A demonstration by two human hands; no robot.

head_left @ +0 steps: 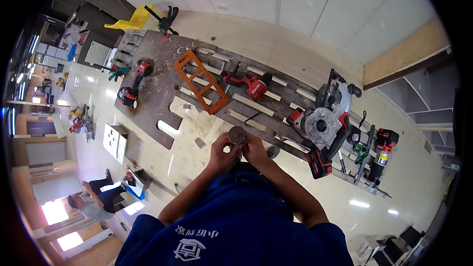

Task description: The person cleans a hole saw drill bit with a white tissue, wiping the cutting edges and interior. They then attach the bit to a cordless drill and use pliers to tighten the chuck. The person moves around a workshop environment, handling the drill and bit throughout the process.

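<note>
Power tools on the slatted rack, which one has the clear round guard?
The saw, the largest, right of your right hand: its transparent guard sets it apart. The red tool left of it and the far-right tool show none.

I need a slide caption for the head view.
Left hand and right hand hold a round part near a slatted workbench carrying red power tools and an orange frame.

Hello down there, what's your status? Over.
Left grip and right grip: both closed on round metal piece. Its round end faces the camera. Orange frame lies farther off, apart from it.
</note>
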